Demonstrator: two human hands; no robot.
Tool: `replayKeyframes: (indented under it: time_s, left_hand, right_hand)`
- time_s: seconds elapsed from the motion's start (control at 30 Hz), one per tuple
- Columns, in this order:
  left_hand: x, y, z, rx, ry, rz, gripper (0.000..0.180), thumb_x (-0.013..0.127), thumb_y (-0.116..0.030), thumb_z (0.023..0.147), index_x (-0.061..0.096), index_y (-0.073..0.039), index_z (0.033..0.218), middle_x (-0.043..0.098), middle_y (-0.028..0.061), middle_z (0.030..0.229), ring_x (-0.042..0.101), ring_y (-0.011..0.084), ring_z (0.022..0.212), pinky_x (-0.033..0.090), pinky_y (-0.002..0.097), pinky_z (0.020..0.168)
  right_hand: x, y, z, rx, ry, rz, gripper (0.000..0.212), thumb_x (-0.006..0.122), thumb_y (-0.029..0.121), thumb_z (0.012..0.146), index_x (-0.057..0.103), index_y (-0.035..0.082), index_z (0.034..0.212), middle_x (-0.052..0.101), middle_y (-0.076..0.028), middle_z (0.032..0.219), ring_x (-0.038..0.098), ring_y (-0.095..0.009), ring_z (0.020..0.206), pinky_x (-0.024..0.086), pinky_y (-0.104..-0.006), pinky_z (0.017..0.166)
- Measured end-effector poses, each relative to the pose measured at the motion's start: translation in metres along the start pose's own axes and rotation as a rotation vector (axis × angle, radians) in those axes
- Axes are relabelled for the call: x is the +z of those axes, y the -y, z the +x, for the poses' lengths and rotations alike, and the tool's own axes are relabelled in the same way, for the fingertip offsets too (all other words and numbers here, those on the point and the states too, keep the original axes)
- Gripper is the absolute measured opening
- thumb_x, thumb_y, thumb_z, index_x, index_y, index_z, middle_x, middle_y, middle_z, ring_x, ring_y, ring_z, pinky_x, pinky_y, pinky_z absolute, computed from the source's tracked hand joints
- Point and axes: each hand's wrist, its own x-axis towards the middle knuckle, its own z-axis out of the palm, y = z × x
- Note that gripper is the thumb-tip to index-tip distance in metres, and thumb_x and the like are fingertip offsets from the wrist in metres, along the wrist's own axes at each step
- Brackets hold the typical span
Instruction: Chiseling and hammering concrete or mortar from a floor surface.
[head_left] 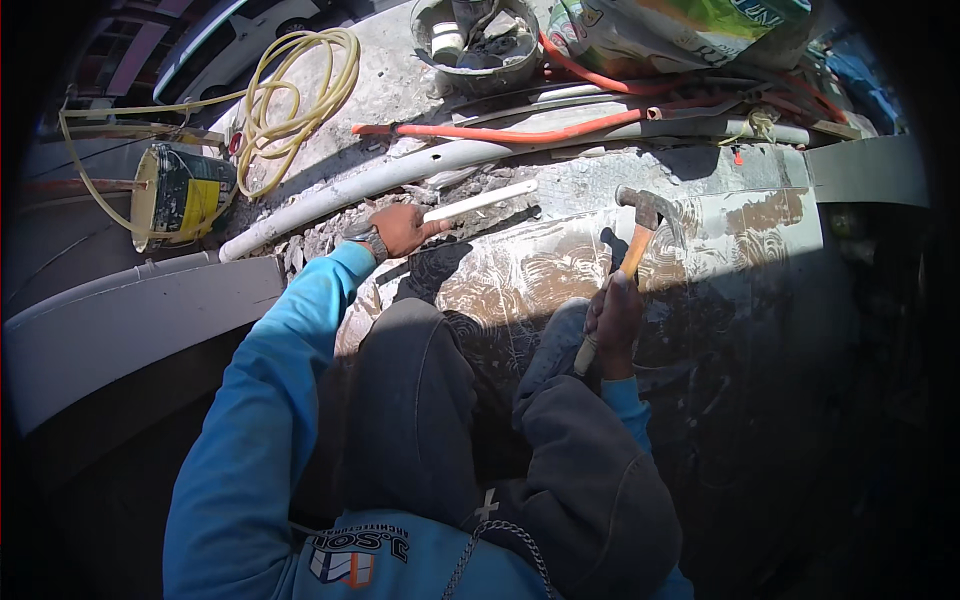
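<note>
One left hand, left of centre, clamped on a white bar; one right hand, right of centre, closed around a hammer; grey pipe across upper centre.

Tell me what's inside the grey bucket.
The bucket holds a white cylindrical object and grey, irregular pieces; they hide its bottom, so anything underneath can't be seen.

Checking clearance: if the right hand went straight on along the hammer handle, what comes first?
Beyond the hammer, the line of the right hand probably meets the long grey pipe, though depth is unclear.
</note>
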Motion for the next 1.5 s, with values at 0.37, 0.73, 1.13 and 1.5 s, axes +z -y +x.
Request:
replayKeyframes:
  time_s: [0.37,0.73,1.13,1.5]
  left_hand:
    - [0.016,-0.016,0.019,0.029,0.026,0.01,0.065,0.04,-0.059,0.092,0.062,0.001,0.075,0.061,0.0229,0.066,0.062,0.0398,0.067,0.047,0.0482,0.063]
    - [-0.001,-0.022,0.028,0.038,0.077,0.198,0.065,0.04,-0.059,0.091,0.067,-0.003,0.077,0.063,0.0217,0.069,0.063,0.0386,0.068,0.049,0.0481,0.066]
    - [-0.008,-0.037,0.028,-0.011,0.071,0.305,0.064,0.038,-0.061,0.091,0.069,-0.005,0.087,0.065,0.0215,0.075,0.064,0.0372,0.074,0.048,0.0486,0.07]
    - [-0.02,-0.044,0.028,-0.031,0.125,0.267,0.064,0.038,-0.058,0.092,0.069,-0.003,0.086,0.065,0.021,0.077,0.064,0.0377,0.074,0.047,0.0499,0.071]
  right_hand:
    - [0.017,0.056,0.016,-0.282,0.162,-0.277,0.027,0.052,0.028,0.095,0.051,0.003,0.084,0.047,-0.001,0.051,0.047,-0.007,0.046,0.035,-0.0254,0.043]
    - [0.031,-0.003,0.046,-0.102,0.155,-0.296,0.027,0.047,0.03,0.098,0.053,0.005,0.089,0.045,0.0,0.057,0.041,-0.008,0.042,0.033,-0.0252,0.039]
    - [0.034,-0.009,0.047,-0.104,0.188,-0.41,0.028,0.053,0.024,0.093,0.052,-0.002,0.083,0.045,-0.012,0.055,0.049,-0.025,0.048,0.04,-0.0378,0.049]
    - [0.054,-0.026,0.037,-0.154,0.197,-0.511,0.034,0.048,0.037,0.096,0.043,0.009,0.077,0.039,0.002,0.053,0.038,-0.009,0.038,0.031,-0.024,0.036]
